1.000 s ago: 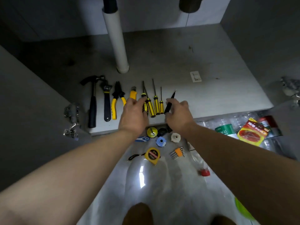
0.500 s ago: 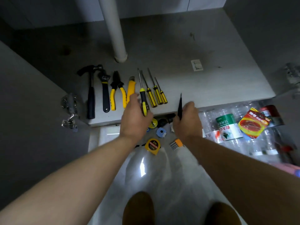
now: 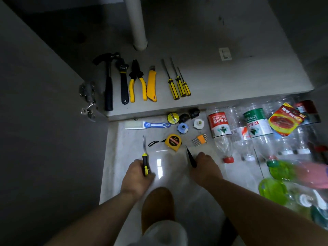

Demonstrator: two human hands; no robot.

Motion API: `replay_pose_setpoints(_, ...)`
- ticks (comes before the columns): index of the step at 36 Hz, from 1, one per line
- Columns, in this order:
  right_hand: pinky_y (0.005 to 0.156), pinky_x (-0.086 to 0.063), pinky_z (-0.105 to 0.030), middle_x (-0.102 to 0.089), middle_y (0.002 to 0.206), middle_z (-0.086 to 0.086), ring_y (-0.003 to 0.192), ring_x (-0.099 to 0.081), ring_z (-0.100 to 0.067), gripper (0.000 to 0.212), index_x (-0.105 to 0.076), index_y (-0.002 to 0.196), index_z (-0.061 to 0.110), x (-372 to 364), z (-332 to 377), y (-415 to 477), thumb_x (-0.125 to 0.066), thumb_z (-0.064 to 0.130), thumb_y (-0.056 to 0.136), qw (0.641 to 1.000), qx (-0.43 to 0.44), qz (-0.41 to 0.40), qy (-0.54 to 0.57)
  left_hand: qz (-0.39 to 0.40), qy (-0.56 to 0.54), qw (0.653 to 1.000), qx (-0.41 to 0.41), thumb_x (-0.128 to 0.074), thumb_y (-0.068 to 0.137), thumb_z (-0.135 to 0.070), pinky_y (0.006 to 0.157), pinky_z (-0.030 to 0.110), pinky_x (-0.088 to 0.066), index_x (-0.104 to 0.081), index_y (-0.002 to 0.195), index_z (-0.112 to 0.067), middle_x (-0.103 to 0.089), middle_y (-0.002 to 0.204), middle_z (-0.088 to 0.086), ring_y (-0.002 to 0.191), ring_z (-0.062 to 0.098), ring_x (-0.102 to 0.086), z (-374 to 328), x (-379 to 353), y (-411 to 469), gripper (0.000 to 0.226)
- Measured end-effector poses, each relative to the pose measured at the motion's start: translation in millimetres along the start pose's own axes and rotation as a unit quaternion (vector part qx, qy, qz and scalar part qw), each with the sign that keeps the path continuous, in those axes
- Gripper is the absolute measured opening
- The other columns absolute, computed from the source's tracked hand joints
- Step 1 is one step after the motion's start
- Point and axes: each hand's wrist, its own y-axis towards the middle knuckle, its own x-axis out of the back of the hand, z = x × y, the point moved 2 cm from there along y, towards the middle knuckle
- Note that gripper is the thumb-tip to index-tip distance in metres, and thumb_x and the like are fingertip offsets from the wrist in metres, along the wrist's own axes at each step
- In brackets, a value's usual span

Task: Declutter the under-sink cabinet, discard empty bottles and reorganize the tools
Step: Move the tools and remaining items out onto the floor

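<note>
My left hand [image 3: 138,176] grips a black-and-yellow screwdriver [image 3: 144,153] by its handle, shaft pointing away from me. My right hand [image 3: 205,168] holds a slim black pointed tool [image 3: 190,156]. Both hands hover over the pale floor in front of the cabinet. On the cabinet floor [image 3: 230,82] lie a hammer [image 3: 108,80], a wrench [image 3: 123,80], yellow pliers [image 3: 137,82], a yellow utility knife [image 3: 152,84] and three yellow screwdrivers [image 3: 179,82] in a row. Empty plastic bottles [image 3: 220,128] lie piled on the floor at the right.
On the floor near the cabinet edge lie a blue-handled scraper [image 3: 147,125], a yellow tape measure [image 3: 173,142], a hex key set [image 3: 200,139], tape rolls [image 3: 172,118] and plastic nuts [image 3: 182,128]. A white drain pipe [image 3: 135,23] rises from the cabinet floor. A door hinge [image 3: 87,100] sits at the left.
Both hands pulled back from the tool row toward me, down over the floor. The left took one screwdriver out of the row; the right kept the black pointed tool.
</note>
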Motion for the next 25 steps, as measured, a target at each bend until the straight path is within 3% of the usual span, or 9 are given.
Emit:
replay_pose_setpoints(5, 0.089, -0.056, -0.042, -0.057, 0.112, -0.006, 0.105, -0.061, -0.026, 0.033, -0.049, 0.118, 0.016, -0.6, 1.4, 12.1, -0.062, 0.030, 0.091, 1.000, -0.030, -0.002, -0.003, -0.016, 0.002, 0.999, 0.027, -0.073, 0.087, -0.022, 0.074, 0.030, -0.044, -0.057, 0.108, -0.020, -0.062, 0.104, 0.003, 0.084, 0.017, -0.057, 6.7, -1.9, 8.6, 0.027)
replay_pose_setpoints(9, 0.085, -0.054, -0.040, -0.060, 0.111, -0.007, 0.102, -0.062, -0.026, 0.029, -0.049, 0.116, 0.015, 4.2, 7.5, 17.6, -0.059, 0.032, 0.095, 0.999, -0.018, -0.029, 0.002, -0.066, 0.033, 0.997, 0.021, -0.069, 0.088, -0.027, 0.079, 0.035, -0.048, -0.052, 0.106, -0.021, -0.052, 0.108, 0.000, 0.099, 0.025, -0.058, -1.1, 3.2, 11.0, 0.026)
replay_pose_setpoints(13, 0.072, -0.051, -0.034, -0.064, 0.096, -0.003, 0.087, -0.063, -0.021, 0.006, -0.057, 0.097, 0.019, 21.9, 33.6, 15.9, -0.056, 0.025, 0.096, 0.992, 0.065, -0.088, 0.063, -0.154, 0.027, 0.985, -0.070, -0.065, 0.091, -0.022, 0.081, 0.038, -0.051, -0.054, 0.107, -0.020, -0.048, 0.110, 0.000, 0.100, 0.024, -0.057, -35.2, 25.3, 21.2, 0.019)
replay_pose_setpoints(16, 0.068, -0.054, -0.037, -0.065, 0.086, -0.001, 0.078, -0.064, -0.018, 0.005, -0.058, 0.090, 0.020, 43.4, 64.6, 12.2, -0.057, 0.019, 0.095, 0.972, 0.147, -0.132, 0.127, -0.210, 0.018, 0.964, -0.161, -0.059, 0.092, -0.012, 0.088, 0.042, -0.051, -0.054, 0.108, -0.019, -0.046, 0.110, 0.000, 0.100, 0.022, -0.055, -68.7, 54.2, 34.0, 0.018)
replay_pose_setpoints(20, 0.065, -0.051, -0.030, -0.059, 0.095, -0.002, 0.073, -0.057, -0.011, 0.005, -0.056, 0.095, 0.018, 77.1, 102.4, 18.0, -0.060, 0.014, 0.095, 0.946, 0.223, -0.177, 0.154, -0.283, 0.027, 0.933, -0.221, -0.060, 0.088, -0.003, 0.098, 0.036, -0.049, -0.055, 0.115, -0.016, -0.044, 0.120, 0.002, 0.110, 0.022, -0.052, -113.2, 93.1, 55.6, 0.030)
replay_pose_setpoints(22, 0.064, -0.048, -0.025, -0.051, 0.105, -0.002, 0.072, -0.053, -0.009, 0.008, -0.054, 0.100, 0.018, 94.4, 117.9, 25.8, -0.057, 0.013, 0.095, 0.938, 0.247, -0.202, 0.135, -0.297, 0.039, 0.933, -0.198, -0.063, 0.085, -0.001, 0.105, 0.037, -0.044, -0.054, 0.127, -0.012, -0.043, 0.132, 0.010, 0.121, 0.028, -0.049, -129.2, 111.9, 71.9, 0.044)
replay_pose_setpoints(25, 0.070, -0.054, -0.035, -0.045, 0.117, -0.007, 0.077, -0.056, -0.018, 0.021, -0.051, 0.113, 0.013, 119.1, 134.6, 40.8, -0.057, 0.011, 0.094, 0.938, 0.234, -0.225, 0.121, -0.280, 0.032, 0.954, -0.098, -0.065, 0.079, -0.001, 0.112, 0.041, -0.040, -0.043, 0.144, -0.014, -0.035, 0.146, 0.016, 0.133, 0.035, -0.041, -142.1, 138.1, 99.1, 0.070)
